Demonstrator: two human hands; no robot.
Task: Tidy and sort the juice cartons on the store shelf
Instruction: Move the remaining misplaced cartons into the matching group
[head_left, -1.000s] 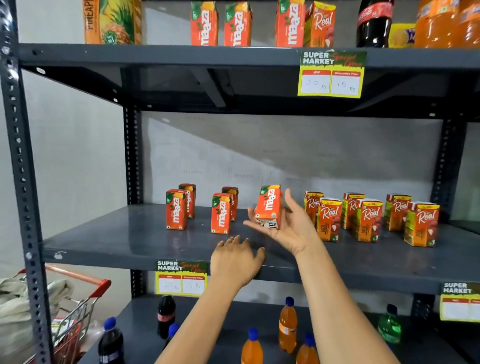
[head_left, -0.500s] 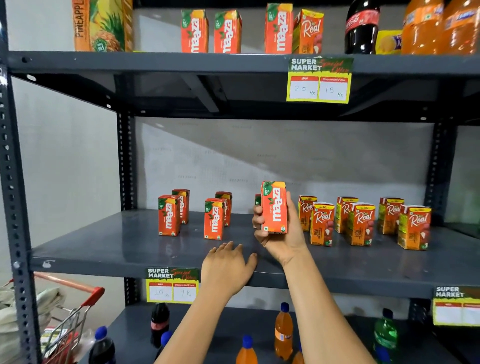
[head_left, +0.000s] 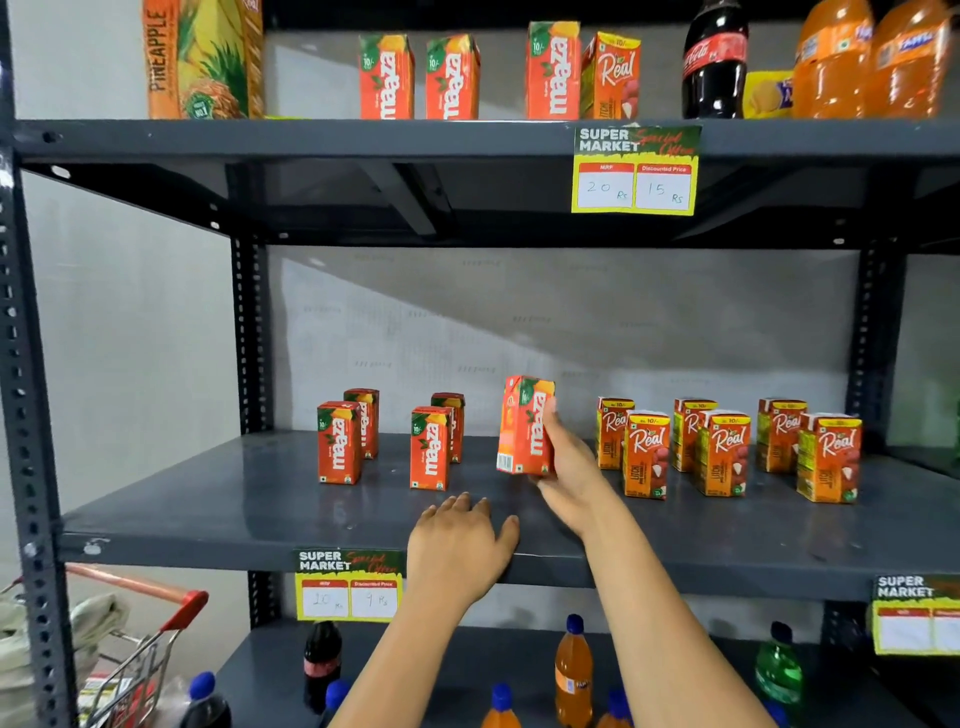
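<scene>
Middle shelf (head_left: 260, 519): right hand (head_left: 566, 467) now clasps Maaza carton (head_left: 524, 426) upright, no longer tilted, low beside the other Maazas (head_left: 384, 441), clear of the Reals (head_left: 727, 447). Set-down looks close; left hand (head_left: 460, 545) lies flat, fingers spread, on shelf edge

Held carton: red Maaza carton (head_left: 525, 426), tilted slightly, gripped just above the middle shelf (head_left: 260, 514)
Maaza group: four upright cartons (head_left: 338, 442) at left; two rows
Real group: six upright orange cartons (head_left: 646, 455) at right
</scene>
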